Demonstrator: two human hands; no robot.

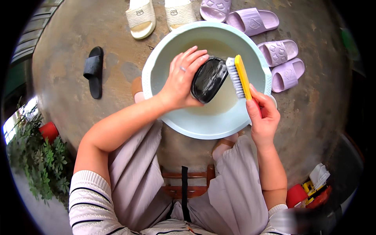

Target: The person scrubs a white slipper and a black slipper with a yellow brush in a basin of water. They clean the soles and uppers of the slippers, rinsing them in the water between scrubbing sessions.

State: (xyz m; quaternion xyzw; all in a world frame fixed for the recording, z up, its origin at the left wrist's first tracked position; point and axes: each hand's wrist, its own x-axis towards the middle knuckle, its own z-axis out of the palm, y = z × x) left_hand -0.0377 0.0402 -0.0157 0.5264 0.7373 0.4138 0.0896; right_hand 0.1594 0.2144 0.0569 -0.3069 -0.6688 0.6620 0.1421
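Note:
A pale blue basin (201,132) with cloudy water (231,111) in its bottom stands on the floor in front of me. Over it, my left hand (181,82) grips a wet, shiny black slipper (208,80), tilted with one end toward me. My right hand (264,116) is closed round the red handle of a yellow-backed scrubbing brush (242,76). The brush's pale bristles face left, close to the slipper's right edge; whether they touch it I cannot tell.
A matching black slipper (94,73) lies on the floor to the left. Cream slippers (141,18) and several purple slippers (254,21) stand round the basin's far and right sides. A leafy plant (43,164) is at left, a red container (296,196) at lower right.

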